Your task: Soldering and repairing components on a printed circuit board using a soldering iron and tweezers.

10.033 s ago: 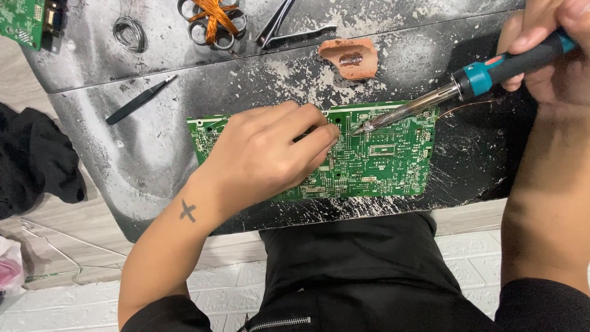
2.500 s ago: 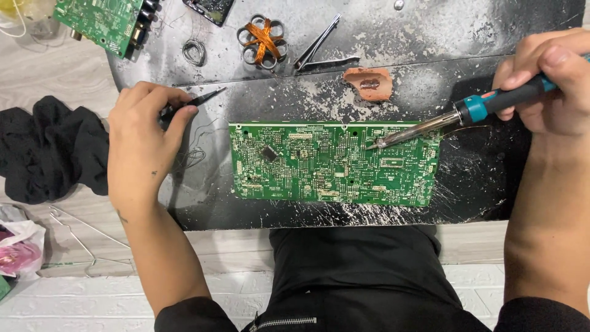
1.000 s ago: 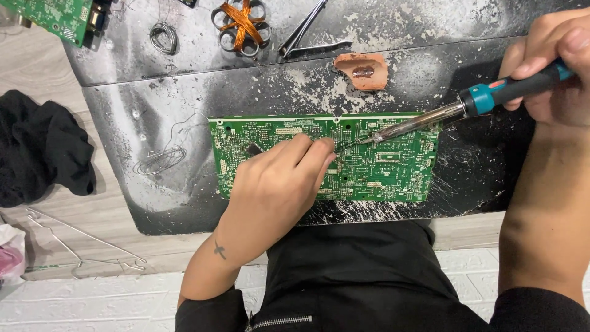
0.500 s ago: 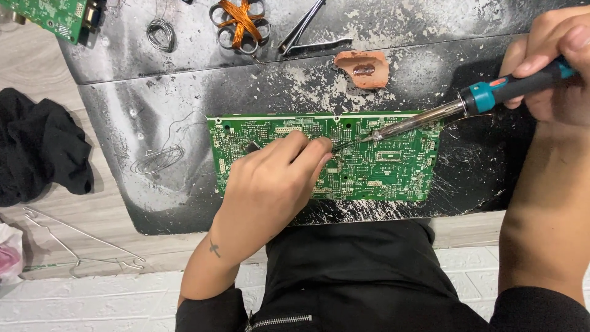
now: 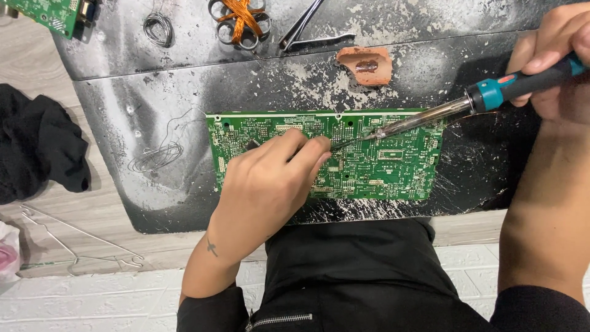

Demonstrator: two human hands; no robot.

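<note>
A green circuit board (image 5: 393, 172) lies flat on a black, white-flecked work mat (image 5: 153, 203) over my lap. My left hand (image 5: 267, 187) rests on the board's left half, closed on a thin dark pointed tool whose tip (image 5: 337, 146) pokes out toward the right. My right hand (image 5: 556, 61) at the upper right grips a soldering iron (image 5: 491, 95) with a teal and black handle. Its metal tip (image 5: 376, 134) sits low over the board's upper middle, a short way from the dark tool's tip.
Behind the board lie a reddish-brown chunk (image 5: 365, 64), metal tweezers (image 5: 307, 27), a copper-wound coil (image 5: 239, 18) and a solder wire ring (image 5: 158, 27). A second green board (image 5: 49, 15) is at top left. Thin wire loops (image 5: 157, 157), black cloth (image 5: 34, 144) and a wire hanger (image 5: 74, 246) sit left.
My left hand took a dark tool from the mat's left side and brought it onto the board. Over the last second both hands barely moved.
</note>
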